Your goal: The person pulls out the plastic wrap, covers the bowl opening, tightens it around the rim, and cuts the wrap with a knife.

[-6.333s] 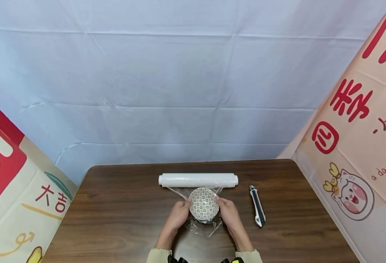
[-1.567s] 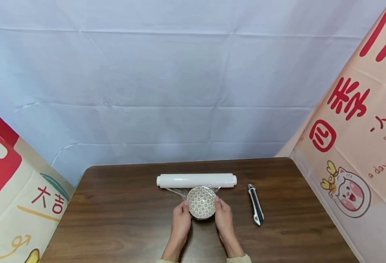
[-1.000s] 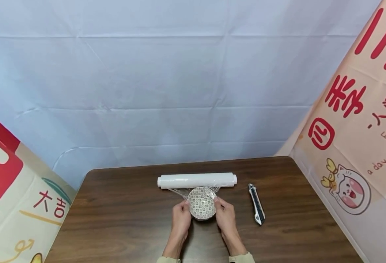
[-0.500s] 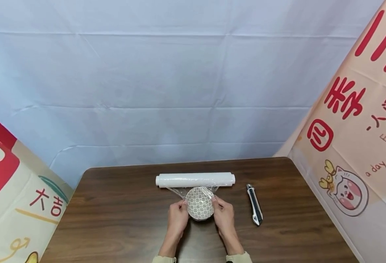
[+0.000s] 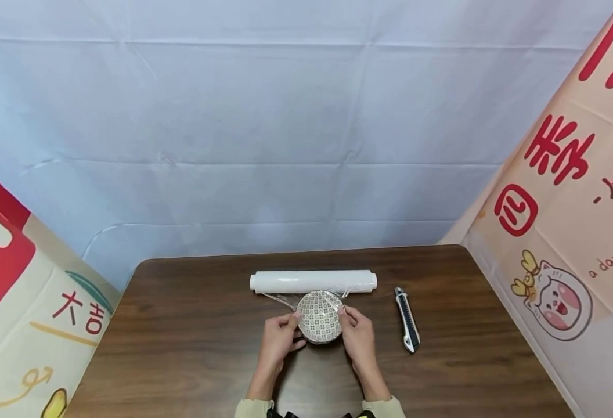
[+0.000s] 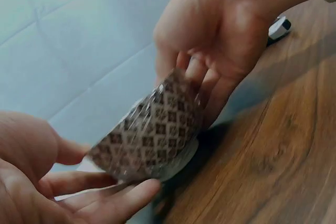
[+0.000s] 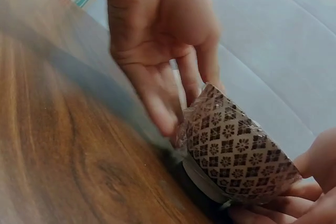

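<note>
A small bowl (image 5: 320, 317) with a dark floral checked pattern stands upright on the table, clear plastic wrap (image 7: 202, 116) stretched over it and creased down its side. My left hand (image 5: 278, 338) holds the bowl's left side, thumb at the rim and other fingers lower along the wall. On the opposite side my right hand (image 5: 357, 337) grips it, thumb on the rim and fingers against the outer wall. Behind the bowl lies a white roll of plastic wrap (image 5: 313, 281); a strip of film runs from it to the bowl.
A white and black utility knife (image 5: 407, 320) lies to the right of the bowl on the brown wooden table (image 5: 191, 348). A pale cloth backdrop (image 5: 264, 128) hangs behind the table, with printed banners at both sides.
Loose film that spread in front of the bowl earlier now lies against it. My left hand has shifted on the wall, its lower fingers now showing. Bowl, roll and knife stay in place.
</note>
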Motion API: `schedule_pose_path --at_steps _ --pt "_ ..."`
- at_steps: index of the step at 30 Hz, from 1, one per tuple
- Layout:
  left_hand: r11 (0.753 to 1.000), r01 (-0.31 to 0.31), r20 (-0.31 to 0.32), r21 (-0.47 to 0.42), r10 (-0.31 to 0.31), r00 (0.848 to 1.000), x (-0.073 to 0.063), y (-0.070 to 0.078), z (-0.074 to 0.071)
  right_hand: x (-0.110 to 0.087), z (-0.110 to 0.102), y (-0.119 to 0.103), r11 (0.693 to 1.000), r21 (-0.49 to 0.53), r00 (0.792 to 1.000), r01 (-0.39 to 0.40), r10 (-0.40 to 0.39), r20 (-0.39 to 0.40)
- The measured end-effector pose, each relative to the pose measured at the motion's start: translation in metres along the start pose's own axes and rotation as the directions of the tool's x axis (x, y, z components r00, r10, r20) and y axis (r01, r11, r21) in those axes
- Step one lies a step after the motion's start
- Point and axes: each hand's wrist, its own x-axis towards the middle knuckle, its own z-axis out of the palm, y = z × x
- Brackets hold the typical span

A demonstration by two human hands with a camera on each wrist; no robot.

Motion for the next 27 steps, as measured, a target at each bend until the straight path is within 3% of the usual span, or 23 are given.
schedule_pose_path --at_steps 5,10,15,18,20,23,25,27 --pt "0.999 0.038 0.089 -0.039 -0.034 0.995 0.004 -0.003 -0.006 0.002 -0.003 -0.003 1.000 -0.011 1.000 -0.001 0.001 -0.028" --pt "0.997 0.035 0.111 -0.071 -0.026 0.993 0.004 -0.006 -0.005 0.000 -0.005 -0.003 0.999 -0.039 0.996 0.027 -0.030 -0.085" --pt "0.998 0.053 0.114 -0.037 -0.049 0.992 -0.007 0.000 -0.006 -0.009 -0.010 -0.005 0.996 -0.086 0.996 0.020 -0.028 -0.090" --pt "0.995 0.098 0.181 -0.016 -0.093 0.979 -0.015 0.002 -0.008 -0.017 -0.012 -0.007 0.991 -0.129 0.996 -0.031 0.021 -0.084" --pt "0.989 0.140 0.268 -0.041 -0.124 0.955 -0.018 0.000 -0.008 -0.020 -0.013 -0.008 0.990 -0.125 0.997 -0.060 0.053 -0.057" --pt "0.962 0.231 0.418 -0.145 -0.152 0.895 -0.017 -0.006 -0.005 -0.022 -0.013 -0.008 0.997 -0.023 0.997 -0.079 0.080 0.023" --pt "0.927 0.304 0.501 -0.221 -0.159 0.850 -0.014 -0.011 -0.001 -0.022 -0.011 -0.007 0.992 0.085 0.993 -0.089 0.081 0.091" --pt "0.876 0.381 0.574 -0.295 -0.157 0.804 -0.010 -0.015 0.002 -0.021 -0.009 -0.006 0.987 0.132 0.989 -0.095 0.079 0.125"
